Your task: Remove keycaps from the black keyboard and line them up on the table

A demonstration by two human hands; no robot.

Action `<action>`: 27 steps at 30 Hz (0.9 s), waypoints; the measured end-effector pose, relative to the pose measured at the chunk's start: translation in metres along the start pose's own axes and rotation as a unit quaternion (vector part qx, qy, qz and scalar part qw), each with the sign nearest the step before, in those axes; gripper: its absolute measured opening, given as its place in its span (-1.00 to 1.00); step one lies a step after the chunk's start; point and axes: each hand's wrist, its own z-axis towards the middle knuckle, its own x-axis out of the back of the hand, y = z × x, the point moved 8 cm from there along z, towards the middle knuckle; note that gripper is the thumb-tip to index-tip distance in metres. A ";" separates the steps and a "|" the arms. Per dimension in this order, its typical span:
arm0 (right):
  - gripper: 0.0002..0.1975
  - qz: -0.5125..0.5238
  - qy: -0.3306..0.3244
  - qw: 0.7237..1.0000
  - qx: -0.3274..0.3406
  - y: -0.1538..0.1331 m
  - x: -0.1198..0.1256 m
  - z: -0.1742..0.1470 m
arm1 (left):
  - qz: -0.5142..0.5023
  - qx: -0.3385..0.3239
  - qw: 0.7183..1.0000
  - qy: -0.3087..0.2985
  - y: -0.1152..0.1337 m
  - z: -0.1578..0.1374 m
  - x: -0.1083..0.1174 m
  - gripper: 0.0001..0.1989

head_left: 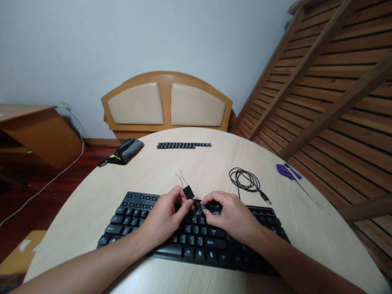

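Note:
A black keyboard [171, 250] lies across the near part of the round table, with several keys gone from its top left rows. My left hand [167, 212] pinches a keycap puller [188, 192] by its black body. One pair of its wire hooks points up and away, the other pair down at the keyboard. Close to those lower wires, my right hand [228, 212] curls its thumb and index finger around something small and dark. What sits between these fingertips is too small to make out.
Rows of loose keycaps [176, 145] lie at the table's far side. A grey and black pouch [125, 151] rests at the far left edge. To the right are a coiled USB cable [245, 179], a purple cloth [283, 171] and a thin white stick-like tool [303, 185].

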 end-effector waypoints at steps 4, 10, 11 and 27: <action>-0.83 0.020 -0.003 1.000 -0.014 0.006 -0.002 0.000 | 0.001 -0.002 1.000 0.001 -0.001 0.001 -0.001 -0.86; -0.74 0.021 0.003 0.999 -0.040 0.016 0.001 0.005 | 0.013 -0.008 1.000 -0.001 0.000 0.003 -0.001 -0.87; -0.75 0.011 0.006 0.999 -0.041 0.017 0.004 0.007 | 0.018 -0.009 1.000 -0.001 0.000 0.003 -0.001 -0.87; -0.79 -0.230 0.061 0.968 -0.077 0.060 0.042 0.136 | 0.034 -0.009 0.999 -0.008 -0.003 0.002 -0.002 -0.86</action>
